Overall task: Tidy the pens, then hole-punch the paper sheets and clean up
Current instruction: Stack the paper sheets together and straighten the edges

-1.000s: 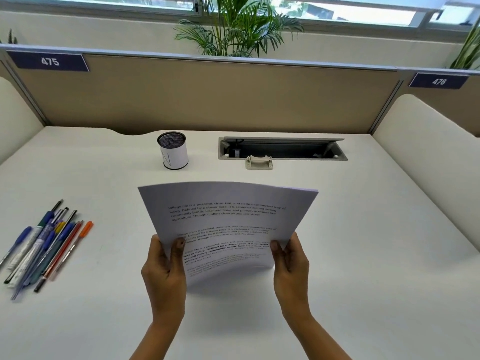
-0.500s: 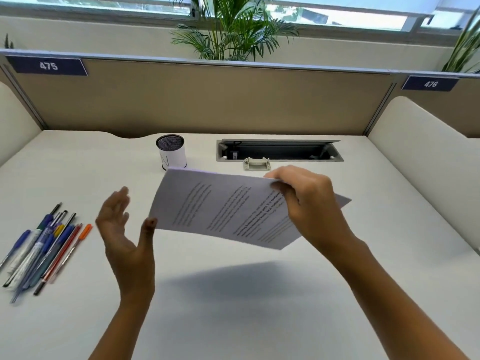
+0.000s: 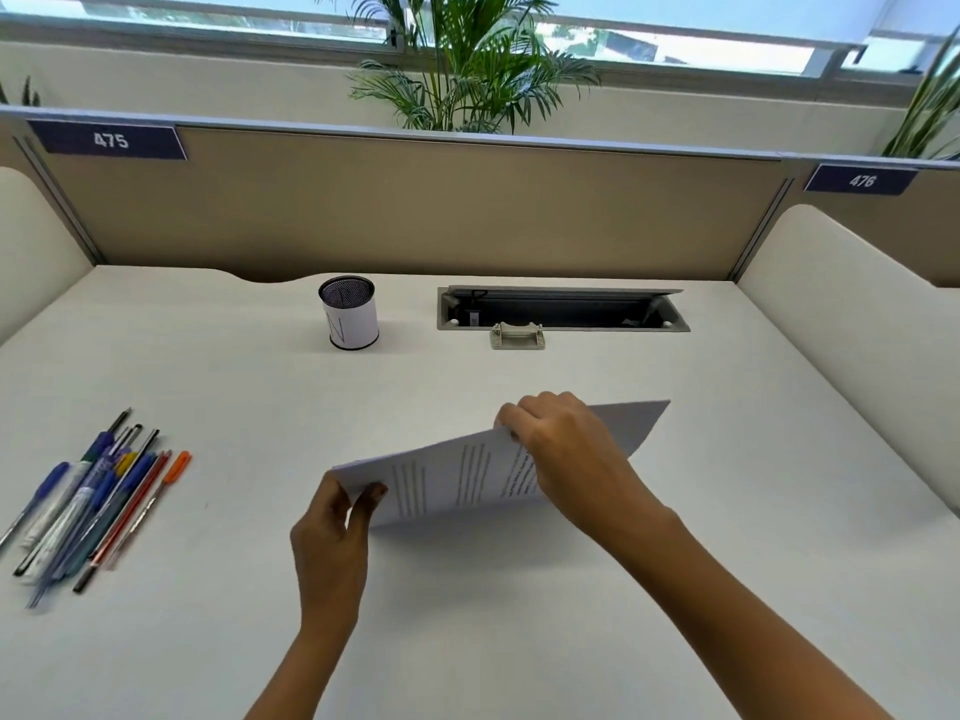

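A thin stack of printed paper sheets (image 3: 457, 483) is held on its long edge just above the desk's middle, text lines running sideways. My right hand (image 3: 571, 454) grips the stack's top edge from above. My left hand (image 3: 332, 532) pinches the lower left corner. Several pens (image 3: 98, 496) in blue, red, orange and black lie bunched on the desk at the left. A mesh pen cup (image 3: 349, 319) with a white paper wrap stands empty at the back centre. No hole punch is in view.
The white desk (image 3: 519, 641) is bounded by a tan partition (image 3: 415, 210) behind and padded side panels (image 3: 841, 324). An open cable tray (image 3: 563, 310) with a small white clip (image 3: 518, 337) in front sits at the back right of the cup.
The sheets were turned sideways by my right hand while my left hand let go, then lowered toward the desk. My left hand now grips the lower left corner again.
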The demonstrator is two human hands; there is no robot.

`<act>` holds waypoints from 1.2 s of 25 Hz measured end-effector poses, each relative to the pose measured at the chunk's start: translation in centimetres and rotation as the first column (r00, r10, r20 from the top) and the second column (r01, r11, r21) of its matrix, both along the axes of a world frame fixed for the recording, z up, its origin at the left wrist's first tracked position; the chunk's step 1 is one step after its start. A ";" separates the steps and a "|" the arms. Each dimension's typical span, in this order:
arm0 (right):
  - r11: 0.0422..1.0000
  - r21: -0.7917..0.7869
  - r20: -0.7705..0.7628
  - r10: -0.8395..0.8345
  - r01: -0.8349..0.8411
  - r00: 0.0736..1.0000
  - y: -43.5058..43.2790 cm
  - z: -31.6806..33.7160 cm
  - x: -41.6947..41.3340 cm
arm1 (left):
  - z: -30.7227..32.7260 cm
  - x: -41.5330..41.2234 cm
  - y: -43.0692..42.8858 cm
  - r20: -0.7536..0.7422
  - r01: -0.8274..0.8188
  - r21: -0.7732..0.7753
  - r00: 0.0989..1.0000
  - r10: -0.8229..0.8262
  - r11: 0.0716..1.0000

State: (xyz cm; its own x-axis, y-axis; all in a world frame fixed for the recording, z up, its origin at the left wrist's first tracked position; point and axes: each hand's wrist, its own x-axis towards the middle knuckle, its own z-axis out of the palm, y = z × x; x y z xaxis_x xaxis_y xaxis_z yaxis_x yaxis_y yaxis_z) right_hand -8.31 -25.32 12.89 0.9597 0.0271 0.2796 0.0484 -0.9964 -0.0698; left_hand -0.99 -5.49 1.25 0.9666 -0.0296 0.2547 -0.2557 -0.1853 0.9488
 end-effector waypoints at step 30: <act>0.590 0.785 0.407 -0.720 0.188 0.561 -2.2 -3.7 -3.7 | 1.9 0.9 0.5 -0.088 -0.136 -0.303 0.990 0.115 0.943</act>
